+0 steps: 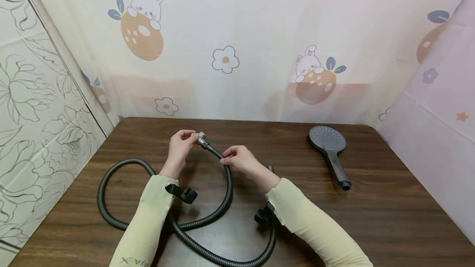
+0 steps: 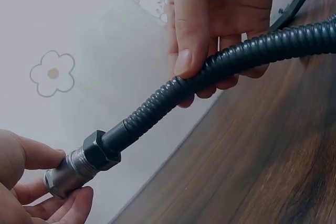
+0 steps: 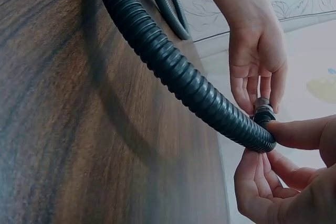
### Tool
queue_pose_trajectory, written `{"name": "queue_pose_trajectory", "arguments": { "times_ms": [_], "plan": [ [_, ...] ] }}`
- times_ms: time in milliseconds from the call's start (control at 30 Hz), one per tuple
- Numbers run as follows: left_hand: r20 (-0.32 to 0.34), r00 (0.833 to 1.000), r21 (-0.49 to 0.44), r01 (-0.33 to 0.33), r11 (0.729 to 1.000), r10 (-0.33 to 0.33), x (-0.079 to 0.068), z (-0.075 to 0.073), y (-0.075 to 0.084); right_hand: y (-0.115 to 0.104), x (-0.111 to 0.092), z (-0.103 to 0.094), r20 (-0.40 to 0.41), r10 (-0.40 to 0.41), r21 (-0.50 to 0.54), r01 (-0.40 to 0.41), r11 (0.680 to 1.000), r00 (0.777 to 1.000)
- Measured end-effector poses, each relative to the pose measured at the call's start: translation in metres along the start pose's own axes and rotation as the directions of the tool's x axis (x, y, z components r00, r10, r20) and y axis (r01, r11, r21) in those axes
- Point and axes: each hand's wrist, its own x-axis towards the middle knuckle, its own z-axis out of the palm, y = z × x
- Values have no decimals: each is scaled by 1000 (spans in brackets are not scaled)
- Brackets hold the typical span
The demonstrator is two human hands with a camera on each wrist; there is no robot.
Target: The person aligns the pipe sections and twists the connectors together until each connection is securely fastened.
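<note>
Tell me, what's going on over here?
A person is handling a dark ribbed hose. The left hand pinches the silver metal fitting at its end, while the right hand pinches the hose a little farther along. The rest loops loosely over the wooden table. A grey shower head lies apart on the right, touching neither hand nor hose.

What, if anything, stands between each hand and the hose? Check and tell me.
Nothing visible for the right hand, which pinches the hose directly. The left hand pinches the metal fitting at the hose's end, so only that fitting stands between.
</note>
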Motion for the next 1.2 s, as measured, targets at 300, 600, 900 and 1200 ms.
{"name": "queue_pose_trajectory", "arguments": {
  "times_ms": [300, 600, 900, 1200],
  "plan": [
    [22, 1000, 60, 17, 998, -18, 5, -5, 0, -1, 3, 5, 6, -12, -3, 12, 1000, 1000],
    [22, 999, 157, 24, 987, -28, 5, -10, -7, 2, 4, 14, 28, -7, -17, 8, 1000, 1000],
    [47, 999, 202, -2, 979, -8, 5, -14, -14, 7, 9, 19, 36, 25, -26, -24, 999, 999],
    [30, 999, 241, 17, 970, -25, 8, -18, -18, 11, 18, 24, 30, 54, 8, -55, 998, 998]
  ]
}}
